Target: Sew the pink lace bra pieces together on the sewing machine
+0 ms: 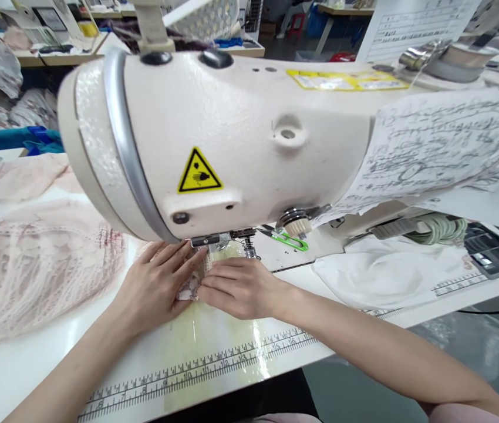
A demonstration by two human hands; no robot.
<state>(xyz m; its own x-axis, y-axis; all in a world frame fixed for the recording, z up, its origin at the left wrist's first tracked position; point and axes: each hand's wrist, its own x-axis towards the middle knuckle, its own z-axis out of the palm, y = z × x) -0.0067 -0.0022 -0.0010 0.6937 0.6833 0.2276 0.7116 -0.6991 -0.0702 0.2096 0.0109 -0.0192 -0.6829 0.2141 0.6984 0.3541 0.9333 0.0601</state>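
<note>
A small piece of patterned lace fabric (191,286) lies on the table below the head of a white sewing machine (240,123). My left hand (157,282) rests flat on the lace from the left, its fingers stretched toward the needle area. From the right, my right hand (238,288) has its fingers curled and pressed together on the lace's edge. Both hands are close together just in front of the presser foot area (243,236). The fingertips and part of the lace are hidden under the machine head.
Pale pink lace garments (42,264) spread across the table's left side. Green-handled thread snips (291,239) lie behind the needle area. White cloth (377,270) and a green cord coil (438,228) sit to the right. A printed ruler (205,369) runs along the front edge.
</note>
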